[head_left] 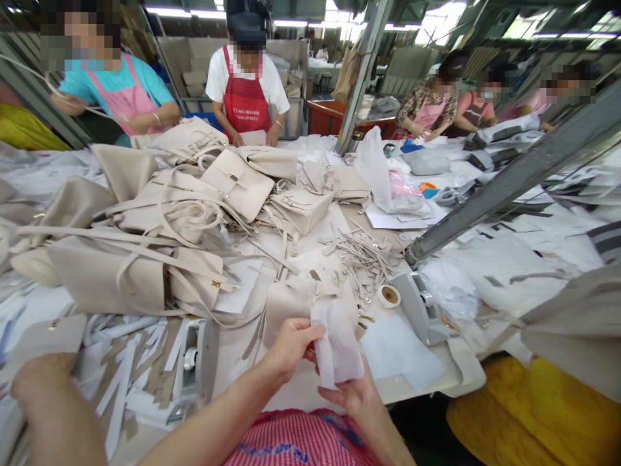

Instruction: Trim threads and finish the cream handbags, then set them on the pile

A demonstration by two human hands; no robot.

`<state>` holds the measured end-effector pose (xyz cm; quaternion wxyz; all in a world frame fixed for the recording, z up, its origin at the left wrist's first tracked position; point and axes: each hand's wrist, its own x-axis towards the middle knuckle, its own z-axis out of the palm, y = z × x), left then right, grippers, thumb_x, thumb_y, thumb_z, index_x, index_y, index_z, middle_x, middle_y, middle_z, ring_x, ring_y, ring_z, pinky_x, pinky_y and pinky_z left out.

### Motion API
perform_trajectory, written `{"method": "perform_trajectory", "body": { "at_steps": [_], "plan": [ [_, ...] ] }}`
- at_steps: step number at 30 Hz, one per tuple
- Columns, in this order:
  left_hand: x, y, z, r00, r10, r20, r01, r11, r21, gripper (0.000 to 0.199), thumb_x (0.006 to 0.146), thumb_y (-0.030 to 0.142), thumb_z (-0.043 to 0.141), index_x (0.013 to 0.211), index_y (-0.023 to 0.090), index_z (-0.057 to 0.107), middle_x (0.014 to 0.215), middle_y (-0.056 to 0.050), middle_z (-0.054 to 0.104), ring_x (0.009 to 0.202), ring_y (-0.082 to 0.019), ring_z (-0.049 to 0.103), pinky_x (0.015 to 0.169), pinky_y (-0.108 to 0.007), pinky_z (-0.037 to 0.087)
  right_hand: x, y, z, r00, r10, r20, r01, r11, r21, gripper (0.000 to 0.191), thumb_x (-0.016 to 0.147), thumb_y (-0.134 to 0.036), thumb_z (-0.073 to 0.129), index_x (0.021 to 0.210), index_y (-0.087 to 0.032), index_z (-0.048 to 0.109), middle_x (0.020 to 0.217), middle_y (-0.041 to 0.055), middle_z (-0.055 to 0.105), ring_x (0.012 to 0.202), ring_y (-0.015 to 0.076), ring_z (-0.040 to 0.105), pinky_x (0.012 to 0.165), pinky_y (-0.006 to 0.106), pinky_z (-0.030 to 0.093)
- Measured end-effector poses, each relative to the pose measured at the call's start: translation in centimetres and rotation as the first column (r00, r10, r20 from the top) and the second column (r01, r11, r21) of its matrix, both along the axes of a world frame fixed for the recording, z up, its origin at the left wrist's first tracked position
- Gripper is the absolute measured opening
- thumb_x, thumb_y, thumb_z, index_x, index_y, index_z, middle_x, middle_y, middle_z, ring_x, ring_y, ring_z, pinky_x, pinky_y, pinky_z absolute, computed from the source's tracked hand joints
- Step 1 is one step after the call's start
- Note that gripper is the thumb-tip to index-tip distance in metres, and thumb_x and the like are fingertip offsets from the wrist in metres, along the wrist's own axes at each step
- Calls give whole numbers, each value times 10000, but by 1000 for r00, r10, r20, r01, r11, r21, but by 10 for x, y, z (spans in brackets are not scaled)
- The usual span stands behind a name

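Sheet [343,343] of thin, translucent white wrapping, softly creased and roughly rectangular, pinched at its 9 o'clock edge between thumb and fingers of left hand [291,343], and held at its 6 o'clock edge in curled fingers of right hand [356,396]; suspended between 2 closed grips. Just beside it at 10 o'clock, smooth, rounded, leather-like beige bag [286,307]. Toward 1 o'clock, tangle of narrow, flat straps [371,255]; at 2 o'clock, hard grey tape dispenser [420,307]. Farther out at 10 o'clock, slumped pile of handbags [237,184] with gold-coloured clasps; at 9 o'clock, flat white strips [121,388].
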<state>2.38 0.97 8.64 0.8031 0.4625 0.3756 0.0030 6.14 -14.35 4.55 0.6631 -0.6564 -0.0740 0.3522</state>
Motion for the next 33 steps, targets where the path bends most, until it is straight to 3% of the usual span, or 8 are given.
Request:
{"method": "perform_trajectory", "body": {
  "at_steps": [2, 5, 7, 12, 15, 19, 25, 33],
  "plan": [
    [-2, -8, -1, 1000, 21, 2, -21, 1000, -12, 386, 564, 495, 742, 632, 138, 615, 571, -12, 581, 481, -119, 494, 473, -246, 369, -20, -1, -10, 993, -44, -111, 44, 999, -3, 769, 618, -552, 806, 1264, -231, 537, 1094, 155, 718, 883, 290, 711, 680, 395, 575],
    [-5, -14, -2, 999, 15, 39, -15, 1000, -5, 370, 598, 487, 729, 635, 135, 622, 568, -7, 574, 490, -104, 472, 478, -232, 337, -29, 0, -14, 946, -142, -291, 129, 990, -62, 618, 613, -593, 825, 1024, -168, 646, 820, 121, 735, 624, 236, 682, 544, 346, 551],
    [-6, -14, -4, 998, 46, 49, -46, 999, 0, 329, 581, 437, 740, 632, 131, 627, 570, 3, 560, 509, -86, 441, 479, -215, 294, -28, -3, -13, 941, -201, -272, 179, 978, -103, 600, 646, -636, 795, 995, -165, 666, 682, 69, 702, 510, 197, 627, 493, 328, 531],
    [-2, -1, -8, 995, 89, 46, -84, 992, -95, 285, 526, 361, 740, 648, 122, 643, 600, -3, 576, 479, -49, 285, 475, -237, 85, -28, -14, -9, 982, -97, 162, 102, 995, -21, 420, 794, -593, 687, 1033, -254, 755, 700, 37, 683, 600, 195, 630, 573, 325, 551],
    [-3, 9, -7, 993, 52, 109, -32, 983, -181, 344, 552, 398, 733, 734, 110, 689, 739, -68, 663, 545, -80, 408, 485, -223, 184, -27, -15, -9, 902, 39, 431, -42, 999, -2, 269, 893, -452, 592, 1013, -298, 778, 760, 43, 680, 684, 195, 638, 672, 319, 548],
    [-17, 11, -8, 940, 116, 320, -19, 956, -292, 523, 633, 587, 731, 889, 135, 664, 862, -81, 656, 710, -143, 551, 606, -243, 384, -23, -15, -18, 808, 152, 569, -117, 988, -98, 318, 923, -345, 515, 1141, -307, 744, 879, 70, 706, 781, 216, 667, 748, 330, 554],
    [-36, 0, -21, 894, 284, 347, -278, 958, -67, 549, 508, 313, 878, 896, 190, 510, 778, 23, 589, 701, -114, 528, 657, -234, 408, -21, -14, -35, 708, 320, 629, -235, 947, -218, 338, 897, -323, 542, 1177, -329, 731, 1030, 84, 740, 906, 253, 697, 826, 360, 573],
    [-39, 6, -31, 918, 343, 199, -359, 932, 48, 185, 599, 285, 658, 711, 172, 566, 620, 42, 530, 565, -97, 430, 562, -232, 326, -27, 3, -19, 814, 270, 513, -235, 963, -134, 379, 793, -557, 681, 1045, -292, 780, 1165, 112, 686, 1032, 284, 660, 713, 317, 587]
  ]
}}
